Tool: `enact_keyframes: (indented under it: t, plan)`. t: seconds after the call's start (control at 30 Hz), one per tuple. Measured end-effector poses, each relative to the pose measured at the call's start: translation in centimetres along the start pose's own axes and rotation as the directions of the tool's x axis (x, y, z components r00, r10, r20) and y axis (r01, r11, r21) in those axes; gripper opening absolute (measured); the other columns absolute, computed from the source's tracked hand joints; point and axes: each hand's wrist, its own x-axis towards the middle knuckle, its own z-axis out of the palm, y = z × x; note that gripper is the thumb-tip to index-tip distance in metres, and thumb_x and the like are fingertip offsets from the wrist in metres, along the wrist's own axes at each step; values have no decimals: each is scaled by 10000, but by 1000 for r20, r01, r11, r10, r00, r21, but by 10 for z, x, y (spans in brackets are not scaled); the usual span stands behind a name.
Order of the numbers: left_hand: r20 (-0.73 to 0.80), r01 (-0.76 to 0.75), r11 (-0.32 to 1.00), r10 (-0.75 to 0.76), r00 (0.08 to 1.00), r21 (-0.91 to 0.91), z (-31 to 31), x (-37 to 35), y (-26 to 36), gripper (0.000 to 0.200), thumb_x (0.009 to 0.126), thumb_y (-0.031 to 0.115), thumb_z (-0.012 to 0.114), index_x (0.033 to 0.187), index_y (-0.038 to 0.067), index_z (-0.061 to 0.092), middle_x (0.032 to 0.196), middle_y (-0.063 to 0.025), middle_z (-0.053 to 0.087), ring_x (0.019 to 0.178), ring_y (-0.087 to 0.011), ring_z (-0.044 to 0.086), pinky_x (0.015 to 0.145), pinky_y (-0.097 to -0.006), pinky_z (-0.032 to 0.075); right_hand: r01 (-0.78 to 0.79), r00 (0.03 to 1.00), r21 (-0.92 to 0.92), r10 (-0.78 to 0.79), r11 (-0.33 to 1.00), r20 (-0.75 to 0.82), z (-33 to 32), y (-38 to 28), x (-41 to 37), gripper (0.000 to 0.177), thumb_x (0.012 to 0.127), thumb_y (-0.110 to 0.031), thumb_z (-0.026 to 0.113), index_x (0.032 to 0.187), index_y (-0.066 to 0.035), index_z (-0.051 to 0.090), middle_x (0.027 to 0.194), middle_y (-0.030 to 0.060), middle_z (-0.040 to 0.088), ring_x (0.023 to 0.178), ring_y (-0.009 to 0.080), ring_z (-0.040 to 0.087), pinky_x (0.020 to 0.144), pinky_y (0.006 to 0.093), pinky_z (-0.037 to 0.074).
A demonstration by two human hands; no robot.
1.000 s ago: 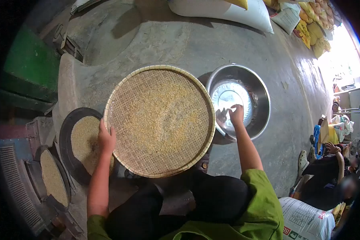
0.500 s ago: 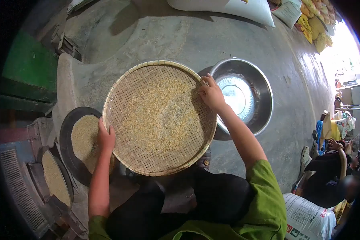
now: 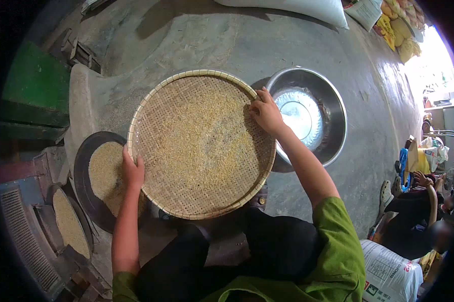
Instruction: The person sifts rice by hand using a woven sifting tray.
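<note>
A round woven bamboo winnowing basket (image 3: 154,105) spans the middle of the view, with pale yellow grain (image 3: 202,136) thinly spread inside. My left hand (image 3: 133,168) grips its left rim, thumb toward the inner side. At the upper right rim, my right hand (image 3: 267,115) is closed, its fingers curled over the rim and inside the edge. Whether small bits are also pinched there is hidden. Just beyond the right rim stands a wide metal basin (image 3: 333,113), partly covered by the basket and my right forearm.
At left, a dark round pan (image 3: 83,166) holds a grain heap (image 3: 106,171); another grain-filled pan (image 3: 71,221) sits beside machinery. A green box (image 3: 35,85) stands farther left. White sacks (image 3: 292,10) lie ahead, another sack (image 3: 391,269) at lower right. Another person (image 3: 413,206) sits at right.
The basket has shifted slightly upward in view with both hands still at its rim. My right fingers have curled a little more. The surroundings shift only slightly.
</note>
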Motion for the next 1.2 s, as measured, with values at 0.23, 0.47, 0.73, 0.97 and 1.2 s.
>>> enact_keyframes:
  t: [0.23,0.47,0.73,0.97,1.2]
  plan:
    - [-1,29,999,-29,1000,33,-4,-3,8,549,858,205,503,1330,55,265,1132,-242,542,1037,-379,535,852,-406,427,-9,1000,-53,7,999,-22,4,-3,2,115,740,-110,632,847,-71,623,1286,165,394,1284,378,269,1011,426,333]
    - [-29,-13,999,14,999,39,1,-1,-1,555,848,183,494,1336,55,264,1105,-258,546,994,-399,546,820,-433,444,-11,1000,-128,11,992,-4,8,-3,0,140,788,-150,592,902,-70,606,1318,154,362,1322,356,192,1024,487,284]
    - [11,33,999,-34,999,39,-3,-1,6,568,846,187,496,1341,49,253,1130,-257,533,1006,-391,543,832,-425,438,-62,998,-70,62,996,0,-3,-11,3,141,814,-129,529,917,-85,615,1354,143,337,1343,330,152,1034,541,219]
    - [-21,-12,999,13,1000,38,0,-2,1,571,841,167,502,1340,43,254,1137,-257,528,1027,-393,531,849,-423,429,-11,999,-130,18,991,51,1,-8,6,149,812,-138,536,922,-83,621,1380,133,311,1347,318,144,1039,550,211]
    - [-34,-7,1000,7,999,9,2,0,-3,569,842,186,508,1343,74,264,1123,-237,552,1023,-373,549,851,-406,429,7,997,-110,2,994,78,0,-7,4,151,801,-158,551,916,-85,617,1393,124,289,1349,313,137,1046,557,198]
